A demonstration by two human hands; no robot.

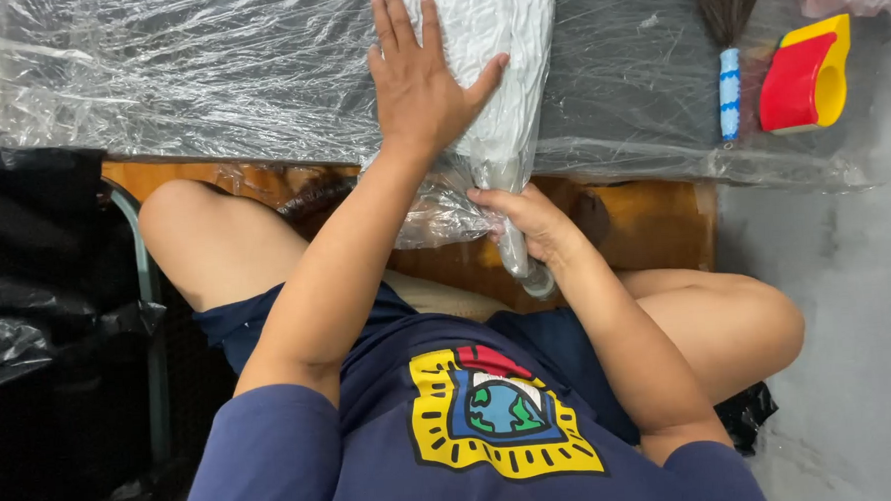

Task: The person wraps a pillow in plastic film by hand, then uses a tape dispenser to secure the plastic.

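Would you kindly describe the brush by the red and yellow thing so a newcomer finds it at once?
On the plastic-covered table, look right of the left hand on the white bundle. The brush lies beside the red and yellow holder: dark bristles, blue-and-white handle.

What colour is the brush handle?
The brush handle is blue and white, seen in the head view.
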